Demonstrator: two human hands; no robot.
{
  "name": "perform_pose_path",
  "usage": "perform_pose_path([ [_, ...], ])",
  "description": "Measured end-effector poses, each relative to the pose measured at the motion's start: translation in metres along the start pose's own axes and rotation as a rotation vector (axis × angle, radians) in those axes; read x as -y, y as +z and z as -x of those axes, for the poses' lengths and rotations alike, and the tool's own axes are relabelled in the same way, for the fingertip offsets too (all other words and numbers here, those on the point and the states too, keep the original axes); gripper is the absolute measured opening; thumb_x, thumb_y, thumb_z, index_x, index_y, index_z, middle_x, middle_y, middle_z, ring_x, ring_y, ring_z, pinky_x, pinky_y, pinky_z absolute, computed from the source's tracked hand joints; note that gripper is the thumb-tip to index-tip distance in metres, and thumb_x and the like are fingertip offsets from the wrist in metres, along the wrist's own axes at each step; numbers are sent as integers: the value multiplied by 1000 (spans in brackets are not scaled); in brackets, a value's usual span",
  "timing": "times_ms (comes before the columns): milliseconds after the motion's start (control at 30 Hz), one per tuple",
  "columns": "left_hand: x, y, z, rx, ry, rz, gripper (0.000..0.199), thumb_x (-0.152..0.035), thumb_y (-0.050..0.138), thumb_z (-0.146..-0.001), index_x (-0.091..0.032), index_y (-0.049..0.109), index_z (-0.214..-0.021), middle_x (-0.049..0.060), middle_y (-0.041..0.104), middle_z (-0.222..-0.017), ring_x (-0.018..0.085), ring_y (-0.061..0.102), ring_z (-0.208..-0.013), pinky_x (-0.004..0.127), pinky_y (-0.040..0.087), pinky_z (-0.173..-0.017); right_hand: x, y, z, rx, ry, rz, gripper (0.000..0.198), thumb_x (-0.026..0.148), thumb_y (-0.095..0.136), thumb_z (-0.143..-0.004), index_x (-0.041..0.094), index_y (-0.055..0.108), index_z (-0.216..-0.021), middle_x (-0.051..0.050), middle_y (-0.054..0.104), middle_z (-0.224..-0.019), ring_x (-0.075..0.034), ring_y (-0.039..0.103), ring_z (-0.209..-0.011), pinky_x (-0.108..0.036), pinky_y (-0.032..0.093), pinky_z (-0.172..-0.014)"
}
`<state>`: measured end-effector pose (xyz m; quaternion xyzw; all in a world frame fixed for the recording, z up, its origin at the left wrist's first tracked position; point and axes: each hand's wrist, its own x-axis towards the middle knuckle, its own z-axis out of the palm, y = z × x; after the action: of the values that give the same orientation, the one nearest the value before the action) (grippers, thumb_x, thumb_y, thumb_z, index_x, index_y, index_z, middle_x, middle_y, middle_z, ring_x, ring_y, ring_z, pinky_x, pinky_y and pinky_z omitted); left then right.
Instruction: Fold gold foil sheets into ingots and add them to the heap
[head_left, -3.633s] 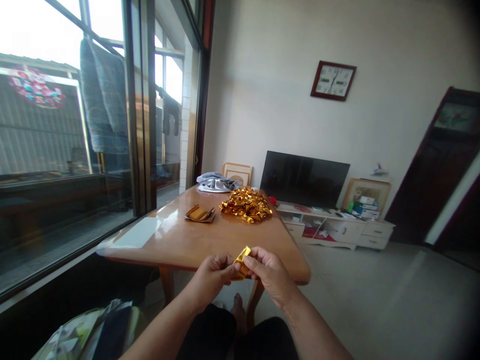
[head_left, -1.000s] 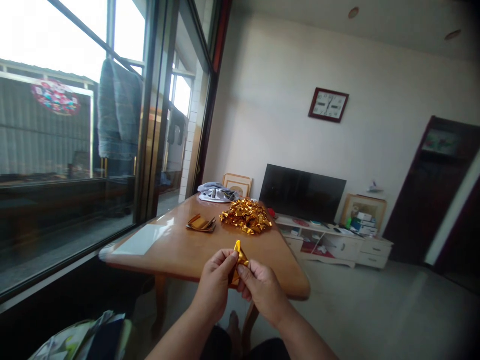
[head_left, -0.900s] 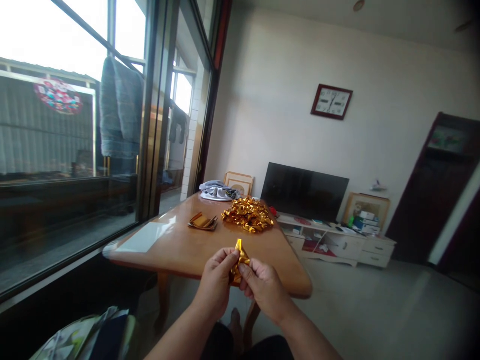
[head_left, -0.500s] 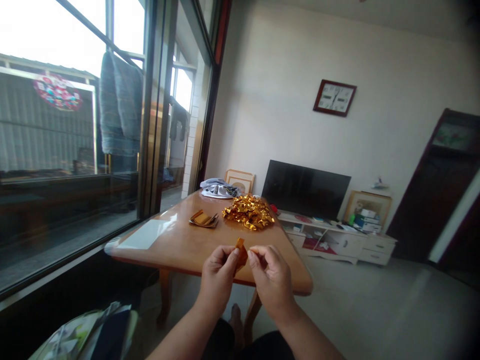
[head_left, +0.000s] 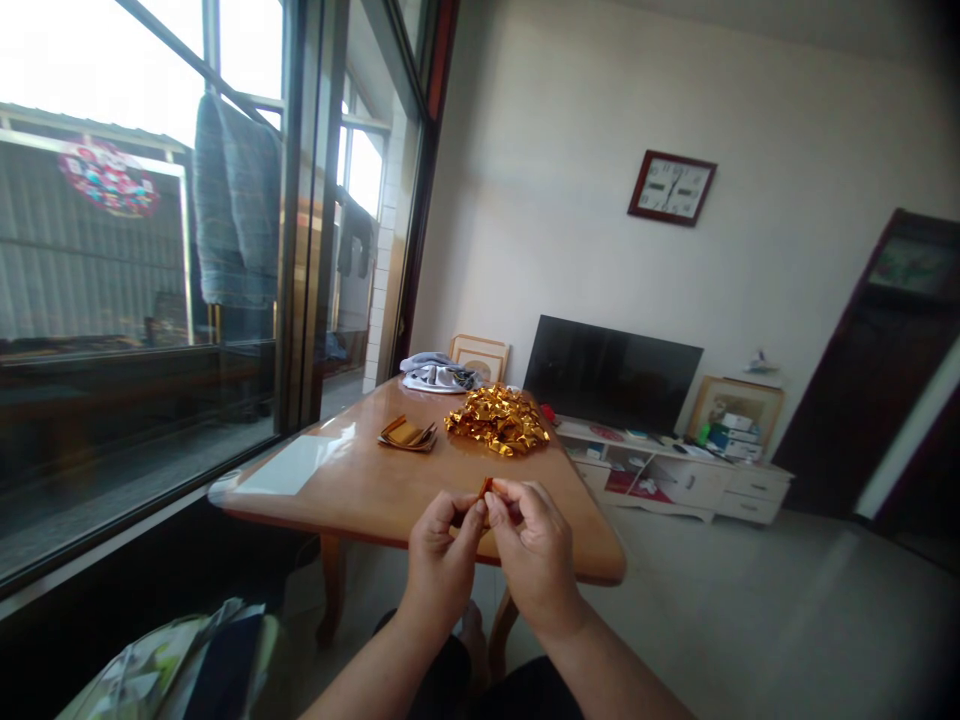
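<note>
Living room, glossy wooden table (head_left: 360, 490) by the window, TV (head_left: 611, 372) and wall clock (head_left: 672, 187) behind. I noted both hands raised just over the table's near edge: left hand (head_left: 442, 565) and right hand (head_left: 536, 560) pinched fingertip to fingertip on one small gold foil piece (head_left: 487, 489), mostly hidden between them. Judged it featherlight, thin, crease-holding, a bit slick; best gripped at folded edges, lightly. Farther along the table lay a heap of folded gold pieces (head_left: 496, 422), near a flat foil stack (head_left: 407, 434).
</note>
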<state>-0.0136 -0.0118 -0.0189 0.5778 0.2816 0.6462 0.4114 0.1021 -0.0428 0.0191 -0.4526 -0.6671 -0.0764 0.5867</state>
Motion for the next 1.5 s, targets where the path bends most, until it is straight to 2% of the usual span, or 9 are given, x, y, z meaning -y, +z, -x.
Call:
perform_pose_path([
  [267,-8,2,2,-9,76,-110,19,-35,64,-90,-18,71,-90,4,67,-83,18,59,-79,27,45,-74,0,-2,1,-5,74,-25,17,27,57,-95,21,70,-104,-7,68,-91,-17,65,-81,-28,53,-73],
  [533,-6,3,3,-13,103,-128,17,-33,65,-89,-18,72,-88,3,66,-80,17,59,-77,26,45,-73,-3,-2,2,2,19,22,17,23,56,-96,20,70,-104,-7,68,-92,-18,64,-85,-30,52,-77],
  [867,-6,3,3,-23,71,-114,18,-35,67,-87,-18,73,-87,3,66,-79,17,57,-75,26,45,-72,-5,-3,3,-22,11,68,14,26,55,-96,20,67,-100,-6,66,-88,-17,62,-80,-30,52,-71],
  [1167,-6,4,3,-27,66,-90,16,-33,68,-86,-18,73,-85,3,65,-77,16,57,-74,25,44,-71,-5,-4,3,2,24,39,15,26,55,-96,21,68,-100,-6,66,-89,-18,62,-82,-30,51,-73],
  [1500,-1,4,2,-5,76,-100,17,-34,67,-86,-18,72,-84,3,65,-77,17,56,-75,26,44,-72,-7,-2,2,-1,100,-2,16,28,57,-94,21,71,-100,-6,68,-89,-17,64,-80,-29,52,-72],
])
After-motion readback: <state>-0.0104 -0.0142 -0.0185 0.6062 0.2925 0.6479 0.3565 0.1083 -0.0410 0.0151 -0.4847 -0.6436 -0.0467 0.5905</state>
